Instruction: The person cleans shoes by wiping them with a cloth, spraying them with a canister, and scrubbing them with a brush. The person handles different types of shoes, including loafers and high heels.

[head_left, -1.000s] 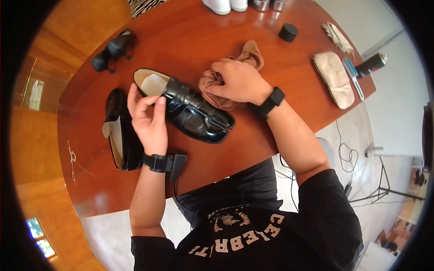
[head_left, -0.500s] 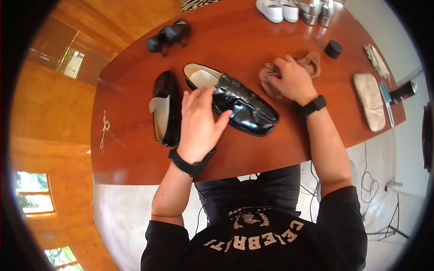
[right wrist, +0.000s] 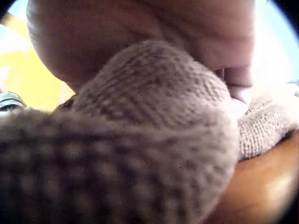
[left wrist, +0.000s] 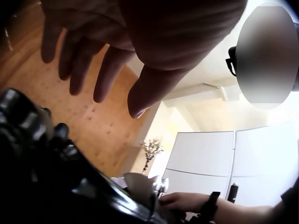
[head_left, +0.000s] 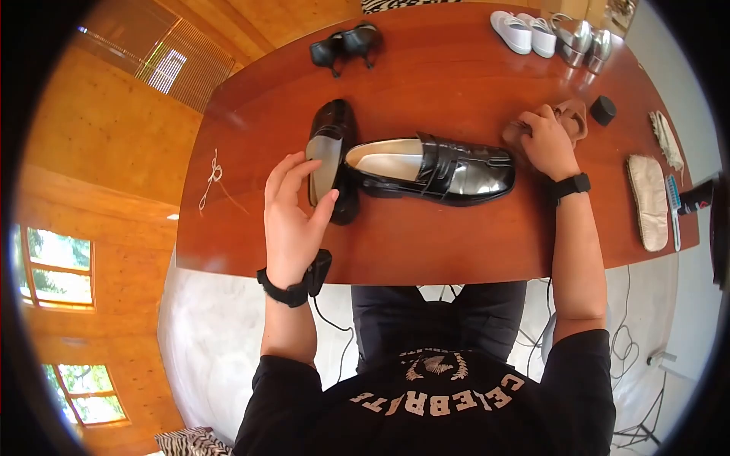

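The left hand [head_left: 293,216] hovers at the left side of a black loafer [head_left: 331,120], its fingers spread and slightly bent; whether they touch the shoe cannot be told. In the left wrist view that hand [left wrist: 112,51] holds nothing. A second black loafer [head_left: 479,173], split at the toe, lies sideways, toe to the right, its heel against the first. Beyond that toe, the right hand [head_left: 549,146] grips a bunched brown cloth [head_left: 572,120]. Ribbed folds of the cloth [right wrist: 154,93] fill the right wrist view beneath the right hand [right wrist: 140,28], hiding most fingers.
Black heeled shoes [head_left: 346,47] stand at the back, white sneakers [head_left: 523,34] and silver shoes [head_left: 582,42] back right. A black cap [head_left: 603,110], beige pad [head_left: 648,201], blue brush [head_left: 674,205] and can [head_left: 696,199] lie right; a string [head_left: 214,178] lies left.
The head view has shifted. The left hand has left the split-toe loafer and moved left, and that loafer has turned, its heel now against the other. The right hand and cloth moved right, closer to the cap.
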`<state>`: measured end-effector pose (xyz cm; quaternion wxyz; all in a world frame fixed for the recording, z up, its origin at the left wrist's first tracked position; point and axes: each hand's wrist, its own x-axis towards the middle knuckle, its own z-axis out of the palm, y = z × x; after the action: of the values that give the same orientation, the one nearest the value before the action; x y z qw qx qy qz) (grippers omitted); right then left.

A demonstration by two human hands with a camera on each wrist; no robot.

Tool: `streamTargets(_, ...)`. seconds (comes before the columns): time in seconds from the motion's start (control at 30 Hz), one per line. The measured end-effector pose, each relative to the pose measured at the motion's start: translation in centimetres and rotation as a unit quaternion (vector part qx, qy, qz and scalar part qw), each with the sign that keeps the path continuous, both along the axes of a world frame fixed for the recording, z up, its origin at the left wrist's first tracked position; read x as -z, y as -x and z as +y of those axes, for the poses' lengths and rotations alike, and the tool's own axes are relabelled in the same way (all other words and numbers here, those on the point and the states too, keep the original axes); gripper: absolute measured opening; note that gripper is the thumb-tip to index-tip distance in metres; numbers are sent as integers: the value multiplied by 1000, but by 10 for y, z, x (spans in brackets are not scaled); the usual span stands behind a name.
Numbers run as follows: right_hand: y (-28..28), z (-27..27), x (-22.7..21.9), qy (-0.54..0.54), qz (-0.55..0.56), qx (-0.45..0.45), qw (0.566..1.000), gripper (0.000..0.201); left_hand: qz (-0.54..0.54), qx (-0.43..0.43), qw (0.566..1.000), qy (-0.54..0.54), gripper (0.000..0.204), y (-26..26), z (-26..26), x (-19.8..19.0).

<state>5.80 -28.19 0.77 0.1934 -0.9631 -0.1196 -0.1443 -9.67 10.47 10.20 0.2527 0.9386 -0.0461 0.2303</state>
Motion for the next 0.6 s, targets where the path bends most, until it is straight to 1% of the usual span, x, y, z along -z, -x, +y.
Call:
streamTargets(0.03, 1, 1, 0, -7, -9, -5, 1000, 23, 10, -6, 1000, -10, 48, 5, 6, 7)
streamTargets(0.1, -1, 1, -1, 17, -2, -13, 1000, 20, 26, -20, 999, -28, 51, 15, 17, 23)
streamTargets(0.13, -1, -2, -1, 32, 2, -16, 999, 18, 48, -9, 999, 3, 54, 19, 19, 30)
streamTargets(0.2, -4, -7, -3, 19, 13, -33, 999, 17, 63, -11, 998, 13, 54, 21, 23, 44)
streamTargets(0.27, -5, -12, -9, 25, 11, -63, 998, 17, 48, -4, 999, 25, 52, 20, 23, 55)
streamTargets(0.33, 0, -8, -24, -42, 30, -75, 996, 17, 29, 0, 999, 46, 50, 20, 24, 58)
streamTargets(0.4, 1, -13, -41, 20, -20, -86, 996, 18, 34, 8, 995, 91, 48, 20, 19, 60)
streamTargets(0.43, 13, -2, -60, 50, -87, -85, 991, 19, 47, 21, 991, 120, 52, 19, 19, 64)
streamTargets(0.5, 47, 44, -98, -7, -107, -101, 989, 20, 39, 5, 992, 122, 55, 22, 15, 66)
streamTargets(0.53, 65, 69, -111, -33, -115, -104, 987, 21, 38, 3, 991, 125, 57, 22, 10, 68)
streamTargets(0.6, 92, 110, -125, -77, -49, -176, 980, 23, 33, 4, 992, 118, 58, 24, 9, 72)
